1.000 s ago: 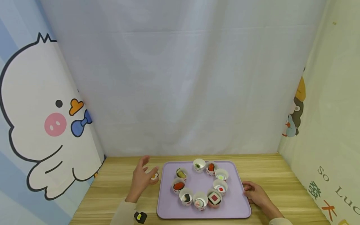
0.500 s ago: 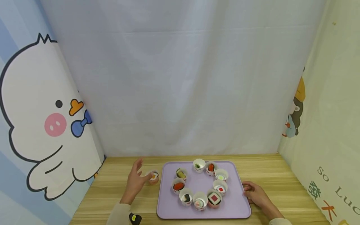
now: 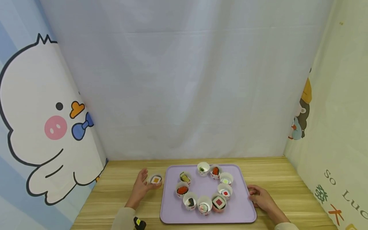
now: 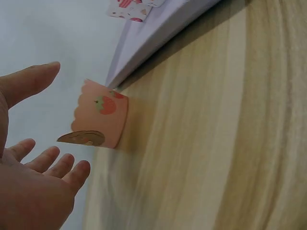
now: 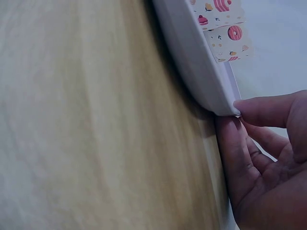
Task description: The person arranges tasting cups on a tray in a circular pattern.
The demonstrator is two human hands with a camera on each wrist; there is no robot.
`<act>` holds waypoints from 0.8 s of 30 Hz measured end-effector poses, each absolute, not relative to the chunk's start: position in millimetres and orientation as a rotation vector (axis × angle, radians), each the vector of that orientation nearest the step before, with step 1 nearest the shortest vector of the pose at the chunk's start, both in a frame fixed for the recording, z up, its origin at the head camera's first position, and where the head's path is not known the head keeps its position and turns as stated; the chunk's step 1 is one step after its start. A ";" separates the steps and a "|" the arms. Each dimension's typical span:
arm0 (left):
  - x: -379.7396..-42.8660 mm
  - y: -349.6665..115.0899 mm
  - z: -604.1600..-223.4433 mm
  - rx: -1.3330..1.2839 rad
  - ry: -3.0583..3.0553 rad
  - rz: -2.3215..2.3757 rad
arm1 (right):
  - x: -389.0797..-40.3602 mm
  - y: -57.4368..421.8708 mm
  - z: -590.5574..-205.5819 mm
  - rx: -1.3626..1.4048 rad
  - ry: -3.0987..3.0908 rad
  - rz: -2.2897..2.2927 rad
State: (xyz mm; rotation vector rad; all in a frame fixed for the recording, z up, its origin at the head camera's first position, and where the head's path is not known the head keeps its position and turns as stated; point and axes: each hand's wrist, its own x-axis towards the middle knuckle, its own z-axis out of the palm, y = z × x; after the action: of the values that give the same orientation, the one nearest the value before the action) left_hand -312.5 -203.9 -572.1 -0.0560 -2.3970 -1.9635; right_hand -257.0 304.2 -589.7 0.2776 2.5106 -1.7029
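Note:
A pink paper baking cup (image 4: 100,115) with a strawberry print stands on the table left of the lilac tray. In the head view, a white sushi piece with an orange centre (image 3: 156,180) shows in it. My left hand (image 3: 141,185) is close beside this cup, thumb and fingers spread apart with a gap between them. At the tray's right edge, my right hand (image 3: 258,196) pinches the rim of the tray (image 5: 192,62), thumb on top and fingers below. Several paper cups holding sushi pieces form a ring on the tray, among them one with a red-centred square (image 3: 219,203).
The wooden table (image 3: 281,172) runs back to a white curtain (image 3: 189,95). Printed cloths hang at both sides, with a cartoon duck (image 3: 43,105) on the left one. A white cup with a green piece (image 3: 203,168) stands at the tray's far edge.
My left hand has drawn back to the left and a little nearer from over the pink cup, so the cup's contents show fully. The right hand stays on the tray's edge.

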 end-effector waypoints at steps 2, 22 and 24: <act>-314.7 -202.2 -577.5 -0.046 -2.392 -1.985 | -256.8 304.0 -589.0 0.277 2.505 -1.705; -325.2 -191.2 -600.4 0.000 -2.426 -1.885 | -256.8 303.6 -589.5 0.288 2.535 -1.677; -326.0 -191.3 -601.5 0.001 -2.426 -1.887 | -257.0 303.8 -589.5 0.288 2.540 -1.668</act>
State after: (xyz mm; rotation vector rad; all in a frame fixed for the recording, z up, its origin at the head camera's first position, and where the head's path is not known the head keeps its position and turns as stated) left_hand -326.0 -191.3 -601.5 0.0010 -2.4264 -1.8871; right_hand -257.0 303.8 -589.5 0.2880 2.5403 -1.6683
